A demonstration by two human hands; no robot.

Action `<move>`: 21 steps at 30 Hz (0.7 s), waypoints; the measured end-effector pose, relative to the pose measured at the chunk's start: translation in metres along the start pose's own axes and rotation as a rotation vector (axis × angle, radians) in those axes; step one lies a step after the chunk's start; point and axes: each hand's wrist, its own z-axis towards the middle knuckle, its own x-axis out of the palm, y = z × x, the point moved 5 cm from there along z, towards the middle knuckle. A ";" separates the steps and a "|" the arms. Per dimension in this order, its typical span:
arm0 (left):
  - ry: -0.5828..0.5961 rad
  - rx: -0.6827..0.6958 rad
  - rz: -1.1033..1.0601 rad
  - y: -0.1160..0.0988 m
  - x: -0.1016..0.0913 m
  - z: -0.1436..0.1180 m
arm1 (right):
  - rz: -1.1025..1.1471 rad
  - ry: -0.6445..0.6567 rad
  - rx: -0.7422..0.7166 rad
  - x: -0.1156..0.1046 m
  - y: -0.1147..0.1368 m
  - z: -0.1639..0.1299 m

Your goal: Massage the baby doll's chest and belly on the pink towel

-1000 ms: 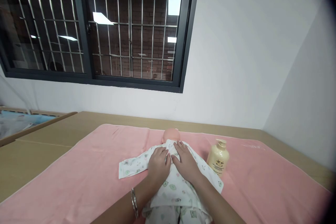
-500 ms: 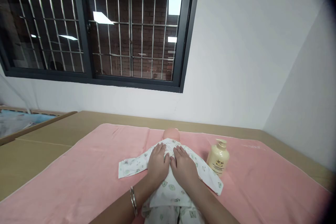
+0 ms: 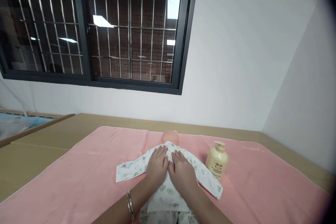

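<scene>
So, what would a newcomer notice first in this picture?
Two hands, left hand and right hand, lie flat side by side on a doll in printed white clothes, on a pink towel. A cream pump bottle stands to its right. A barred window fills the wall behind.

Doll (image 3: 170, 135): baby doll lying on its back, its bald pink head pointing away from the person; only the head shows, the body is covered by clothing.
Garment (image 3: 168, 182): white baby garment printed with small green figures, worn by the doll; both sleeves spread flat outward, one to the left (image 3: 130, 169), one to the right (image 3: 208, 182).
Front panels: overlapped along the middle of the chest, pressed flat under both hands.
Lower part: the garment's bottom runs out of the lower edge of the view; legs cannot be told.
Place: in the middle of a pink towel (image 3: 78, 182) spread on the surface.
</scene>
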 end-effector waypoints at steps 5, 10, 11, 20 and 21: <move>-0.091 0.062 0.003 -0.008 -0.007 -0.002 | 0.068 -0.007 -0.022 0.004 -0.007 0.006; -0.155 0.081 0.027 -0.011 -0.009 -0.004 | 0.161 0.022 -0.069 0.010 -0.020 0.017; -0.158 0.078 0.028 -0.011 -0.008 -0.004 | 0.162 0.021 -0.070 0.011 -0.022 0.018; -0.149 0.034 0.015 -0.009 -0.009 -0.004 | 0.136 0.013 -0.061 0.013 -0.021 0.015; -0.146 0.031 0.016 -0.009 -0.009 -0.004 | 0.138 0.010 -0.061 0.013 -0.021 0.015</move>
